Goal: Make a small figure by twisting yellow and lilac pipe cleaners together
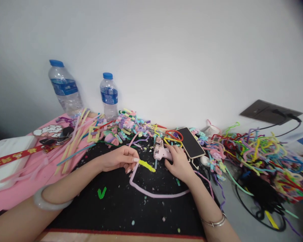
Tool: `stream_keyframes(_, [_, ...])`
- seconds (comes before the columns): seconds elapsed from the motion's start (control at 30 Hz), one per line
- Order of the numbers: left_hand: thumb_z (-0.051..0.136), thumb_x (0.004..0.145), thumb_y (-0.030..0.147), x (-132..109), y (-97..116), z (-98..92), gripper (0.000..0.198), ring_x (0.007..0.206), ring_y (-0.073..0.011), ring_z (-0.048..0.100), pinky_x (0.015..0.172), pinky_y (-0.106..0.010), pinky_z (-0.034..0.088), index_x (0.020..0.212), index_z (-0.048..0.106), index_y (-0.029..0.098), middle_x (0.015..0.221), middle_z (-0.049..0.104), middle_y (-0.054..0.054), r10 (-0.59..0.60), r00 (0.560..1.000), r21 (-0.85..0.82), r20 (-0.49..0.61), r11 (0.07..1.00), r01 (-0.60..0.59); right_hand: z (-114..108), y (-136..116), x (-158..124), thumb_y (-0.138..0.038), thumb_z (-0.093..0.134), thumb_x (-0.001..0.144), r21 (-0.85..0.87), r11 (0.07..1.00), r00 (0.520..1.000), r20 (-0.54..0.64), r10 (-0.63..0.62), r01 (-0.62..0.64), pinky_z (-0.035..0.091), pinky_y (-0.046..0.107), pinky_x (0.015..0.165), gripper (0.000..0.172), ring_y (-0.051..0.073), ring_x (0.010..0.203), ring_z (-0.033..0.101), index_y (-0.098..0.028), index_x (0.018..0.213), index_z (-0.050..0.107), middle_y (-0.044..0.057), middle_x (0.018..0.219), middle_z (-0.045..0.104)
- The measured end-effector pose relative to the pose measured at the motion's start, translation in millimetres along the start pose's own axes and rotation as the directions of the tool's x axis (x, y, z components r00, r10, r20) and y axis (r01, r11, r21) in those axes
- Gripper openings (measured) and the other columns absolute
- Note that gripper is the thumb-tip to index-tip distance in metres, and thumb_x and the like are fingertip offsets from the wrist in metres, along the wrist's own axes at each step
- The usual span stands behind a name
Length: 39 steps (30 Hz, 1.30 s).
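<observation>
My left hand (120, 158) pinches a short yellow pipe cleaner piece (146, 165) over a black mat (121, 205). A long pale pink pipe cleaner (154, 194) curves across the mat beneath both hands. My right hand (178, 161) rests on a pink glue gun (161, 152), fingers curled around its body. A small green bent piece (101, 193) lies on the mat near my left forearm.
Two water bottles (65, 89) (109, 95) stand by the wall. A phone (190, 142) lies right of the glue gun. Heaps of coloured pipe cleaners (257, 151) cover the right side, with black cables (260, 195) and a wall socket (269, 111). White tissue pack (7, 158) at left.
</observation>
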State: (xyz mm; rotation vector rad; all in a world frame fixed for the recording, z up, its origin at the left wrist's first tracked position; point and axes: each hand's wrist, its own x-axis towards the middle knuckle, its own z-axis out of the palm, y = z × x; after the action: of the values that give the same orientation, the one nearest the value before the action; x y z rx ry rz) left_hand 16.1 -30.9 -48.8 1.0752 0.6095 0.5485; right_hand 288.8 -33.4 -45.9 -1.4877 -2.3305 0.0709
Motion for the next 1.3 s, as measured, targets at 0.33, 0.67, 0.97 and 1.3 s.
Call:
stream_keyframes(0.33, [0.067, 0.075, 0.025, 4.2, -8.8, 11.0, 0.017, 0.045, -0.0058, 0.051, 0.045, -0.015, 0.042, 0.070, 0.061, 0.010, 0.057, 0.057, -0.001, 0.053, 0.996, -0.185, -0.075, 0.981, -0.066, -8.0, -35.3, -13.0, -0.025, 0.060, 0.080, 0.193, 0.947, 0.930, -0.315, -0.190, 0.259, 0.043, 0.028, 0.064, 0.015, 0.017, 0.072, 0.052, -0.020, 0.089, 0.050, 0.003, 0.079, 0.055])
stream_keyframes(0.67, [0.064, 0.077, 0.030, 6.3, -9.4, 26.6, 0.022, 0.048, -0.0070, 0.051, 0.046, -0.017, 0.043, 0.070, 0.060, 0.010, 0.060, 0.058, 0.000, 0.090, 0.976, -0.021, -0.196, 0.995, -0.096, -14.1, -73.4, -29.3, -0.030, 0.060, 0.082, 0.000, 0.885, 0.864, -0.218, -0.454, 0.466, 0.038, 0.032, 0.070, 0.032, 0.018, 0.076, 0.051, -0.026, 0.113, 0.059, 0.005, 0.083, 0.059])
stream_keyframes(0.97, [0.056, 0.081, 0.037, 6.2, -12.3, 31.6, 0.026, 0.050, -0.0109, 0.055, 0.043, -0.019, 0.042, 0.074, 0.060, 0.013, 0.056, 0.059, 0.000, 0.170, 0.968, 0.373, -0.186, 0.923, -0.090, -9.2, -71.7, -28.8, -0.014, 0.049, 0.086, 0.221, 0.862, 0.888, -0.179, -0.424, 0.456, 0.039, 0.034, 0.073, 0.029, 0.019, 0.084, 0.054, -0.025, 0.112, 0.056, 0.005, 0.100, 0.064])
stream_keyframes(1.3, [0.053, 0.083, 0.027, 3.0, -8.2, 38.4, 0.020, 0.054, -0.0099, 0.059, 0.047, -0.016, 0.040, 0.073, 0.062, 0.012, 0.064, 0.064, -0.002, 0.200, 0.974, 0.500, -0.102, 0.857, -0.124, -3.7, -61.9, -21.7, -0.010, 0.046, 0.082, 0.439, 0.861, 0.937, -0.333, -0.110, 0.258, 0.044, 0.034, 0.073, 0.021, 0.019, 0.081, 0.057, -0.021, 0.095, 0.058, 0.005, 0.085, 0.063])
